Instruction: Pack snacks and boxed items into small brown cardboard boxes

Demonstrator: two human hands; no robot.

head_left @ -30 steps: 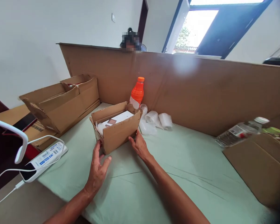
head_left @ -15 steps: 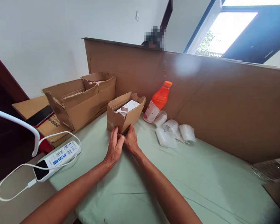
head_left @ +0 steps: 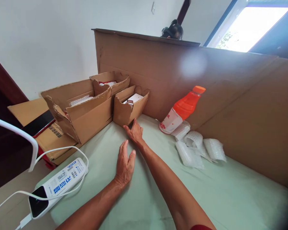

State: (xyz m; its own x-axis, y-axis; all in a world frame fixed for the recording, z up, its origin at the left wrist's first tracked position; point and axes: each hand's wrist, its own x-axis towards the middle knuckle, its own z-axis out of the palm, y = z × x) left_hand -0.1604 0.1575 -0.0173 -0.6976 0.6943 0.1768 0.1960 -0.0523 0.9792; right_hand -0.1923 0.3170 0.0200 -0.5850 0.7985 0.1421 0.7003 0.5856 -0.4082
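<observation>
A small open-topped cardboard box with a white box inside stands on the green cloth, close against the larger cardboard boxes at its left. My right hand reaches the lower near edge of the small box, thumb and forefinger spread and the fingertips at its base; the other fingers are curled. My left hand is away from the box, just above the cloth, with its palm turned inward, thumb apart from the fingers, and nothing in it.
Open cardboard boxes stand at left, holding bubble wrap. A phone lies on flattened cardboard; a white power bank with a cable lies nearer. An orange-capped bottle leans by bubble-wrap rolls. Behind a cardboard wall, a person's head shows.
The small box has been pushed away and left, up against the larger boxes. My left hand has come off it and back toward me. The view has also turned slightly.
</observation>
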